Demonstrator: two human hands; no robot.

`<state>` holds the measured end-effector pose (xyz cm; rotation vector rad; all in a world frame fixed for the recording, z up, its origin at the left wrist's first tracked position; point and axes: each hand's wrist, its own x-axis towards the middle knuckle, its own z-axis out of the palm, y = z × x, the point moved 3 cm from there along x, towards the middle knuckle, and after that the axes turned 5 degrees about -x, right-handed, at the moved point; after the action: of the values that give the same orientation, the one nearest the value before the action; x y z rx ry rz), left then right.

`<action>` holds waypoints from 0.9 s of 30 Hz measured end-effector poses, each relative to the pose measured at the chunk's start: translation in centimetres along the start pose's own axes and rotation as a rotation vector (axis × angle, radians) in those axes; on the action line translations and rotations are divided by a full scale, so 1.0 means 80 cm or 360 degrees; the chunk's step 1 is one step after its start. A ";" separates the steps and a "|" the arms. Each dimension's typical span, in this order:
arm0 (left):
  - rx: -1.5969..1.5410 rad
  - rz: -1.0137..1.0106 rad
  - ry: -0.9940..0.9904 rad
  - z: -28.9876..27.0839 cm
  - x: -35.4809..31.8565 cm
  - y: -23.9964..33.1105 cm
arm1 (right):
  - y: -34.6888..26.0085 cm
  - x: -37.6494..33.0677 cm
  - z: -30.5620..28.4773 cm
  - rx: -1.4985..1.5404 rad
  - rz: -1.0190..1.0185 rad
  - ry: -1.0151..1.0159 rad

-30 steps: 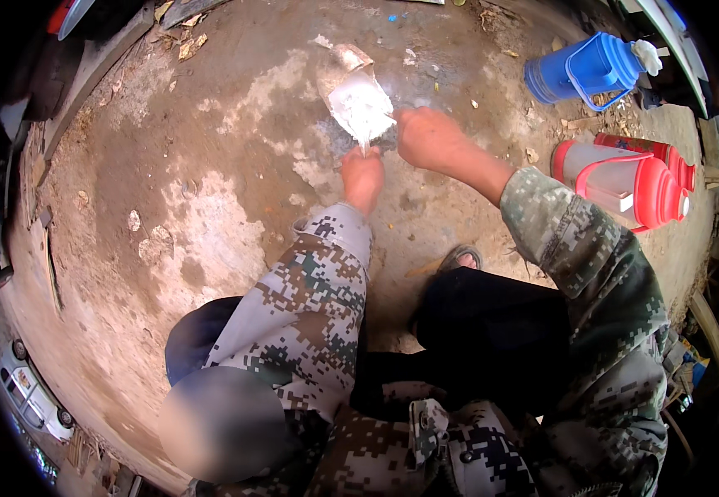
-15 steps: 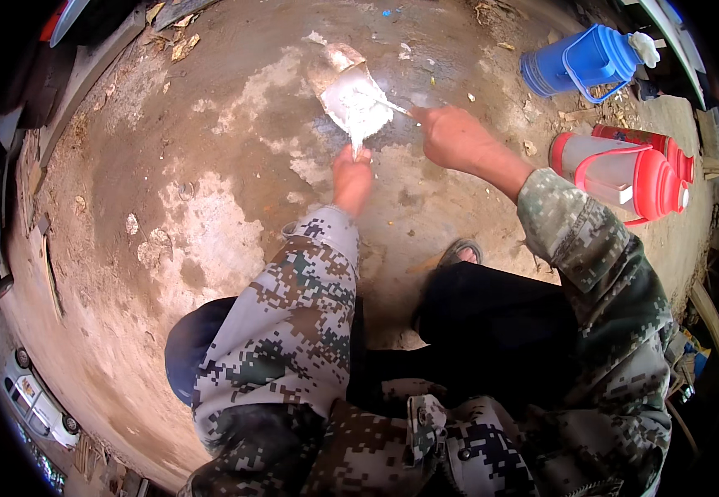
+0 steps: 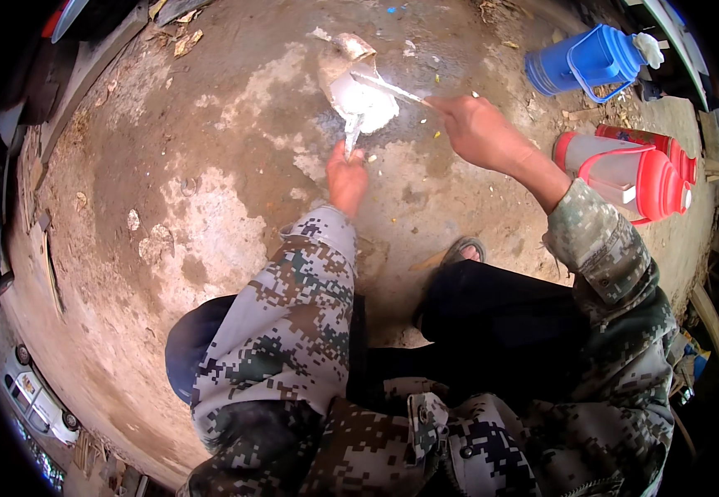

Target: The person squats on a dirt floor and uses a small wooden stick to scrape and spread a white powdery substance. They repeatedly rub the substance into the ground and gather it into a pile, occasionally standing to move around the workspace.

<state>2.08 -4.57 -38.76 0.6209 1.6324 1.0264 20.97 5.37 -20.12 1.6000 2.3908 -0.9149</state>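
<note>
Out in front of me, my left hand (image 3: 346, 180) is closed round the short whitish handle of a scoop-like vessel (image 3: 366, 106). Its pale inside is glaring, so what it contains is hard to make out. A rusty brown curved part (image 3: 351, 48) shows at its far end; I cannot tell if it is one piece with it. My right hand (image 3: 482, 137) grips a narrow whitish flat blade (image 3: 388, 88), like a scraper or knife, from the right. The blade's tip lies over the pale inside, near the far rim. Small pale and yellow crumbs dot the ground nearby.
A blue thermos flask (image 3: 589, 60) stands at the far right, with a red and grey thermos flask (image 3: 624, 176) and a red one (image 3: 676, 149) nearer. My sandalled foot (image 3: 465, 248) is on the dirt floor (image 3: 111, 240). Boards (image 3: 78, 91) edge the left; a white car (image 3: 38, 399) is beyond.
My right hand has moved right, and the blade now reaches farther up the vessel's inside. My left hand has shifted slightly left and nearer. More crumbs show on the ground.
</note>
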 end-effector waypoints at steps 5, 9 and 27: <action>0.0289 0.0108 0.0078 0.004 0.005 0.005 | 0.000 0.011 0.032 -0.0114 0.0052 -0.0024; 0.0259 0.0195 0.0105 -0.003 0.010 -0.003 | 0.004 0.054 0.049 -0.0293 0.0006 -0.0143; 0.0598 -0.0066 -0.0073 -0.013 0.003 0.014 | 0.001 -0.005 -0.001 -0.0310 -0.0005 -0.0099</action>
<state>0.91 -4.16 -37.87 0.8476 1.8044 0.6725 21.24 5.09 -19.91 1.4753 2.3579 -0.6964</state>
